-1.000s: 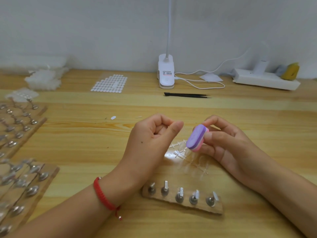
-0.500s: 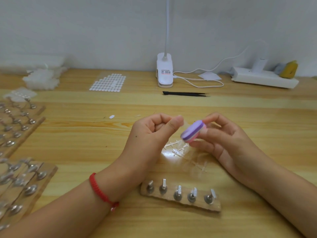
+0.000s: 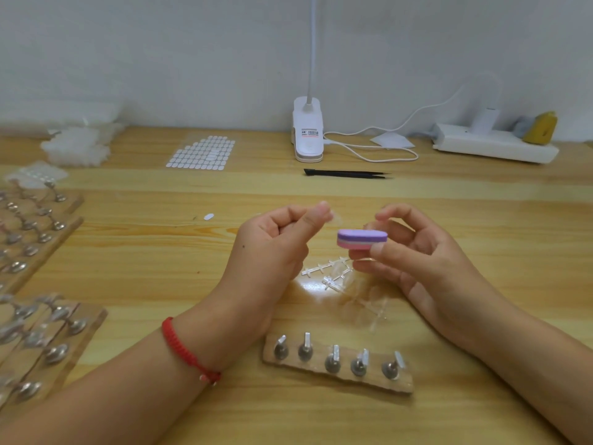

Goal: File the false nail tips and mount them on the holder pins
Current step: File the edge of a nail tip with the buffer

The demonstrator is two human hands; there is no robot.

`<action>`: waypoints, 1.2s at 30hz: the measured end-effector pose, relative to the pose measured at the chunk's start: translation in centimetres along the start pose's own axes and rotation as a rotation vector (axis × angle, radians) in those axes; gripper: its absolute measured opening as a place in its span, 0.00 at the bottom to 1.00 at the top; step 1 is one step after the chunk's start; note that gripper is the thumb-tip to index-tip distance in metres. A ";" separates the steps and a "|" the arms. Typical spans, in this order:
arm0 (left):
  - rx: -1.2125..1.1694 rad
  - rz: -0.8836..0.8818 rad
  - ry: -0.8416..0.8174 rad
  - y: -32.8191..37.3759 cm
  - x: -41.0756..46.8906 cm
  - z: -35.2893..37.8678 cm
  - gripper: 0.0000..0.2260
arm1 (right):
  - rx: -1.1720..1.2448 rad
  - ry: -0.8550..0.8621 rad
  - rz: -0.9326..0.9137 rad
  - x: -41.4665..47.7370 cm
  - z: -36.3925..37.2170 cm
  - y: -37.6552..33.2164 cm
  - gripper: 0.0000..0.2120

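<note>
Wooden table (image 3: 449, 200) against white wall (image 3: 128, 43)

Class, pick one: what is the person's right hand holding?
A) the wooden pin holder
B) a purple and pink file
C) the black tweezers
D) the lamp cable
B: the right hand grips the purple and pink file, while the tweezers lie farther back on the table and the left hand pinches a clear nail tip.
</note>
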State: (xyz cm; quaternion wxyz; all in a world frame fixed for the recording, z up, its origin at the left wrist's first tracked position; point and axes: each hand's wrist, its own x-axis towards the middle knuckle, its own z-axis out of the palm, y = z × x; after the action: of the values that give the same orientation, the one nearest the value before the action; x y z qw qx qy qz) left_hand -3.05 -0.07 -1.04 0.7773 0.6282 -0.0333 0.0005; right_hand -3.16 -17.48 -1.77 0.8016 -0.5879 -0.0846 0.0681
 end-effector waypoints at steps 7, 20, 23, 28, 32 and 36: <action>0.078 0.112 -0.103 -0.2 -0.5 0.4 0.08 | -0.062 -0.040 0.023 -0.1 0.1 -0.2 0.14; 0.108 0.133 -0.039 -0.2 -0.3 0.0 0.07 | -0.083 -0.097 0.051 0.0 0.2 -0.1 0.16; 0.164 0.138 -0.067 -0.2 -0.4 0.0 0.10 | -0.028 -0.077 0.037 0.0 0.1 -0.2 0.13; 0.155 0.113 0.013 -0.1 -0.2 0.0 0.13 | 0.106 0.054 0.025 0.2 -0.3 -0.1 0.14; 0.200 0.116 -0.037 -0.2 -0.3 0.0 0.14 | -0.015 -0.013 0.012 -0.1 0.3 0.0 0.15; 0.225 0.123 -0.026 -0.3 -0.3 0.0 0.15 | 0.107 0.097 0.010 0.1 -0.4 -0.2 0.14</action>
State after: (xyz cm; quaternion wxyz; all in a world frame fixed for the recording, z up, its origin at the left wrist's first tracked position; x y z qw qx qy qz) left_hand -3.38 -0.16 -1.35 0.6999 0.7082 -0.0815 0.0437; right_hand -2.94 -17.87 -1.64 0.8347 -0.5472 -0.0387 0.0481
